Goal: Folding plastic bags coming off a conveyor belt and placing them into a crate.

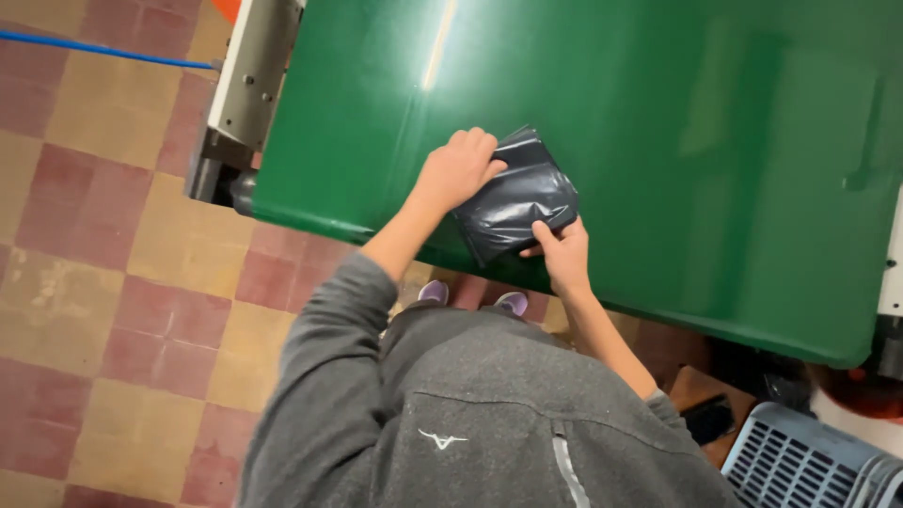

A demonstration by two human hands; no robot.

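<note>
Left grip: the left hand (458, 167) lay curled over the far-left corner of the black plastic mailer bag (515, 203), fingers bent and pressing on it.
Right grip: the right hand (562, 252) pinched the bag's near-right edge between thumb and fingers.
Bag: it lay flat on the green table (715, 141), close to the near edge.
Surroundings: grey sleeves, checked tile floor (113, 282) on the left, a blue-grey crate (800, 466) near right.
</note>
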